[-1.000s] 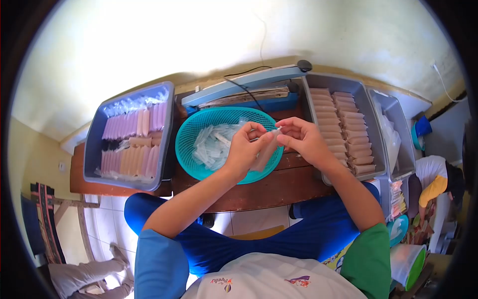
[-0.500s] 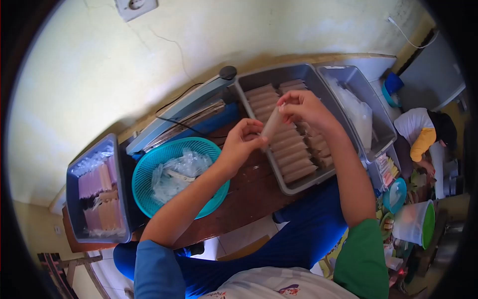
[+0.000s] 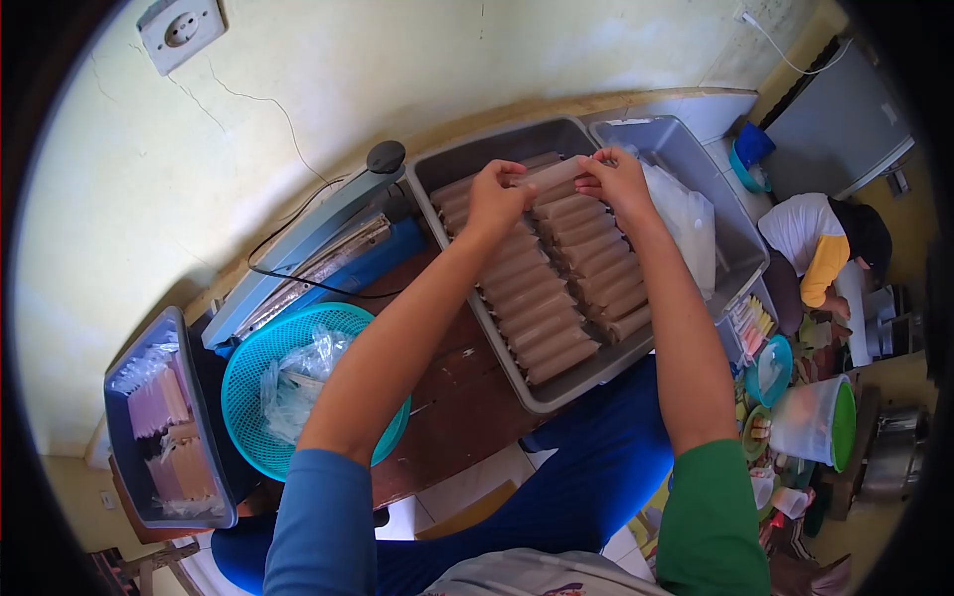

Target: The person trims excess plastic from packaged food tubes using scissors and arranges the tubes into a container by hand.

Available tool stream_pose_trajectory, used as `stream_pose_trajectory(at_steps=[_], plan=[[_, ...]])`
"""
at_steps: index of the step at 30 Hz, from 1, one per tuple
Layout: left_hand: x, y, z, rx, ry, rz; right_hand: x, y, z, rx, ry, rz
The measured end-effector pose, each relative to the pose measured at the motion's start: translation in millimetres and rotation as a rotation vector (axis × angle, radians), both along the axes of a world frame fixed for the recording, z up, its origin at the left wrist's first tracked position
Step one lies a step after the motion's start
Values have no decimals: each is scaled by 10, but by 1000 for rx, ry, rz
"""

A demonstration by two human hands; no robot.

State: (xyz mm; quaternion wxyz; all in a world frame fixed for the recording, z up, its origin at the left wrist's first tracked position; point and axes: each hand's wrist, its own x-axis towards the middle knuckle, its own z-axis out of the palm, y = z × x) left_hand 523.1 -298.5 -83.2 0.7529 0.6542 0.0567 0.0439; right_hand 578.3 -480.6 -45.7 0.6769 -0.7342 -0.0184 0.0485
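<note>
A brown-filled plastic tube packet (image 3: 552, 177), like an ice pop, is held lengthwise by its two ends over a grey bin (image 3: 594, 385). My left hand (image 3: 499, 199) pinches its left end, and the fingers of my right hand (image 3: 614, 184) grip the right end. Beneath lie rows of similar brown tubes (image 3: 537, 308), stacked in two columns inside the bin. My hands and the held tube cover part of the far rows.
Left of the bin are a long blue sealer (image 3: 298, 248) with a cable and a turquoise basket (image 3: 237, 382) of clear plastic bags. A further bin (image 3: 174, 517) holds pink and brown packets. At right are a grey bin (image 3: 740, 260) with plastic sheets and a crouching person (image 3: 805, 233).
The tube has gone from steeply tilted to nearly level, farther back over the bin. Both hands have moved away from me, and the camera view has shifted right.
</note>
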Motion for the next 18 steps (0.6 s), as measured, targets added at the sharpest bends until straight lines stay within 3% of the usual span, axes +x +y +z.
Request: stream_pose_trajectory(at_steps=[3, 5, 12, 14, 18], plan=[[233, -58, -188, 169, 4, 42, 47, 10, -37, -72, -8, -41], [294, -99, -238, 542, -199, 137, 83, -1, -88, -160, -1, -54], [520, -156, -322, 644, -160, -11, 358, -183, -459, -436, -175, -3], [565, -186, -349, 712, -145, 4, 263, -150, -332, -448, -32, 3], [611, -202, -433, 736, -140, -41, 225, -135, -320, -428, 5, 0]])
